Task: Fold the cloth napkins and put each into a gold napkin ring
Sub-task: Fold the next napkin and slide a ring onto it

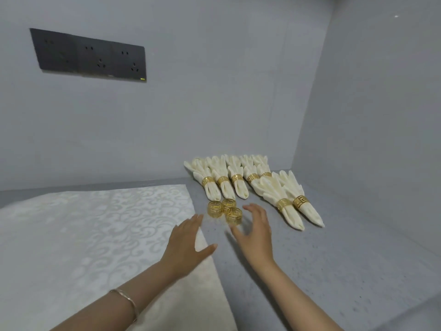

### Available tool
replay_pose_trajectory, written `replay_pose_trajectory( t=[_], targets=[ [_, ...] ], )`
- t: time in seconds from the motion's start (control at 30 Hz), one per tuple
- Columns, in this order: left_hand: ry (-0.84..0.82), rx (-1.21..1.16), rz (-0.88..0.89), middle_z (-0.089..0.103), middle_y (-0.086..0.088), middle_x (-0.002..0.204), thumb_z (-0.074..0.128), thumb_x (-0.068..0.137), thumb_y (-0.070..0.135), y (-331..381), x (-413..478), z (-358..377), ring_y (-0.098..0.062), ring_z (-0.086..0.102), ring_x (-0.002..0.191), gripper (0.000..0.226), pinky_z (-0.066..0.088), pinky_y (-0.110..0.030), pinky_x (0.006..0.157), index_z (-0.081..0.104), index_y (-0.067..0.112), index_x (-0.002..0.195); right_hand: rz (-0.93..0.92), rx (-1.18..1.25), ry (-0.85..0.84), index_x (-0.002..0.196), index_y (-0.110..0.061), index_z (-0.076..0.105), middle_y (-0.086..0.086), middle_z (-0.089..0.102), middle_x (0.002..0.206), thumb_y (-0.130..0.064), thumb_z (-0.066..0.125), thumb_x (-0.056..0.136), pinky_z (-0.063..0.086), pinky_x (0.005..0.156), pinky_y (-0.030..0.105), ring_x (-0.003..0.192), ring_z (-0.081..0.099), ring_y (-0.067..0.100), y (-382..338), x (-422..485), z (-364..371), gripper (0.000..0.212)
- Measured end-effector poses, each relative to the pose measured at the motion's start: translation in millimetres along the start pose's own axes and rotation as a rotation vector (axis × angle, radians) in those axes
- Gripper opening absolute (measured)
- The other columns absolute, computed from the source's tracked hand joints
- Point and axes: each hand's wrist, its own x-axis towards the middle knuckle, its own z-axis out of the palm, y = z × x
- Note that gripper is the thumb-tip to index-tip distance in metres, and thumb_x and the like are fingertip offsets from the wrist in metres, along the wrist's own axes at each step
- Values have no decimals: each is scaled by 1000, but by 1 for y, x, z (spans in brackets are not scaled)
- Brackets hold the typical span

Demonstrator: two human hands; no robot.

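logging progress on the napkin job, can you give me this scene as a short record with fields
ringed napkins: seven, at the back right of the counter
loose rings: three, clustered, empty
flat napkin: one, unfolded, at left
left hand: open, over the flat napkin's right edge
right hand: open, beside the loose rings, holding nothing

A plain indoor prep nook, back-of-house in look: a grey speckled counter [334,271] is boxed in by bare grey walls [191,103] behind it and to its right. A black socket panel [88,56] sits above the counter's left part. Ringed napkins [238,189] lie in rows at the counter's back.
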Motion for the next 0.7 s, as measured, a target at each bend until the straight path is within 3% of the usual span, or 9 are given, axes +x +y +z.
replay_pose_trajectory(
  t=[0.07, 0.17, 0.3, 0.43, 0.53, 0.63, 0.7],
  targets=[
    [-59, 130, -47, 7, 8, 160, 10, 55, 98, -21, -24, -19, -16, 3, 148, 122, 0, -39, 120, 7, 26, 153, -79, 35, -149, 125, -24, 52, -12, 39, 136, -34, 71, 82, 29, 109, 25, 127, 35, 3, -23, -30, 17, 48],
    [-112, 136, -130, 10, 8, 160, -2, 43, 101, -52, -59, -46, -18, 3, 148, 134, 2, -41, 120, 10, 26, 153, -135, 51, -361, 120, -28, 56, -17, 42, 133, -39, 66, 86, 30, 107, 17, 122, 38, -5, -46, -65, 35, 37],
    [-192, 132, -120, 9, 12, 159, 6, 53, 98, -82, -124, -78, -13, 1, 147, 119, 0, -35, 120, 9, 32, 152, -238, 0, -622, 120, -30, 60, -18, 47, 135, -56, 54, 85, 32, 108, 19, 124, 40, -7, -69, -107, 48, 44],
    [-254, 168, -69, 2, 20, 158, 17, 68, 90, -94, -179, -105, -5, -4, 146, 97, -6, -27, 117, 6, 39, 151, -420, -143, -819, 128, -38, 54, -26, 39, 140, -73, 40, 76, 16, 106, 7, 130, 24, -13, -85, -137, 44, 64],
    [-305, 193, -24, -2, 23, 156, 23, 72, 88, -97, -207, -118, -3, -7, 145, 90, -8, -26, 116, 7, 44, 149, -499, -235, -831, 126, -39, 57, -26, 43, 139, -76, 35, 73, 17, 100, 4, 125, 26, -15, -97, -147, 35, 68],
    [-327, 156, -5, -1, 25, 155, 37, 77, 82, -94, -224, -125, 0, -8, 144, 84, -9, -26, 116, 10, 47, 148, -545, -297, -830, 121, -36, 62, -21, 52, 134, -79, 36, 74, 29, 97, 9, 125, 43, -5, -105, -152, 29, 69],
    [-327, 147, -3, 1, 26, 155, 42, 76, 81, -91, -229, -127, 1, -7, 144, 84, -8, -27, 117, 13, 47, 148, -599, -346, -818, 120, -33, 64, -18, 56, 132, -67, 36, 82, 37, 96, 15, 122, 50, 1, -109, -153, 27, 58]
  ],
)
